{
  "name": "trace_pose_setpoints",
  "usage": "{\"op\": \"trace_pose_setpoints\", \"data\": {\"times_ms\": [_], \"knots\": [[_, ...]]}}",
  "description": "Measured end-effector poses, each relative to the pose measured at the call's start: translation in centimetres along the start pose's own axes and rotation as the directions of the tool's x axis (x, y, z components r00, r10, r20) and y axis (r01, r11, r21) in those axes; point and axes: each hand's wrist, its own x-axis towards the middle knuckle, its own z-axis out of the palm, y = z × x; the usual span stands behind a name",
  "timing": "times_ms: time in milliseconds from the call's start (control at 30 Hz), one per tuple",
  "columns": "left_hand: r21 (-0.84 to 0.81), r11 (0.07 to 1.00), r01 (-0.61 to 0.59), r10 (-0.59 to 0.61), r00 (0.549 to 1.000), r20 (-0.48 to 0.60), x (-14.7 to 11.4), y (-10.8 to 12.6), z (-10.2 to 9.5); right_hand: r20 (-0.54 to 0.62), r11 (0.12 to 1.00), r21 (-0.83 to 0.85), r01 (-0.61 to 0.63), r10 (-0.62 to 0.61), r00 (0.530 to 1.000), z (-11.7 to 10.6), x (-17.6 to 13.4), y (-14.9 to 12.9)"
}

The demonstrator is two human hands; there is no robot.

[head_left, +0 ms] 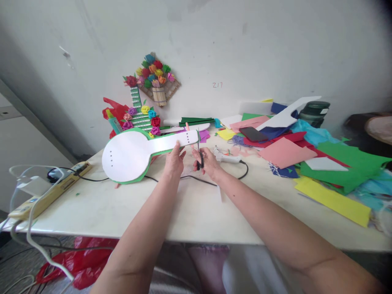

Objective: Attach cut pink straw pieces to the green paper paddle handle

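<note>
A white guitar-shaped cutout (pixel 128 154) with green sheet showing along its edges is held above the table. My left hand (pixel 175 159) grips the underside of its neck, thumb on the white face. Small dark dots mark the round body and the neck's end. In my right hand (pixel 207 162) is a pair of scissors (pixel 200 160) with dark handles. Their blades point up beside the right end of the neck. Whether the blades touch the green edge I cannot tell.
A glue gun (pixel 228 158) lies behind my right hand, its black cord crossing the table (pixel 131 212). Coloured sheets (pixel 288 152) and a phone (pixel 252 134) cover the right side. Paper flower decorations (pixel 142 116) stand at the back left. A power strip (pixel 52 191) sits at the left edge.
</note>
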Motion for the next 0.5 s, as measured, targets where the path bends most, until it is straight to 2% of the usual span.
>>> {"op": "trace_pose_setpoints", "data": {"times_ms": [500], "knots": [[0.0,1.0,0.009,-0.009,1.0,-0.023,-0.22,0.17,0.22,-0.01,0.997,-0.071,-0.004,0.003,1.0,-0.23,-0.01,-0.24]]}}
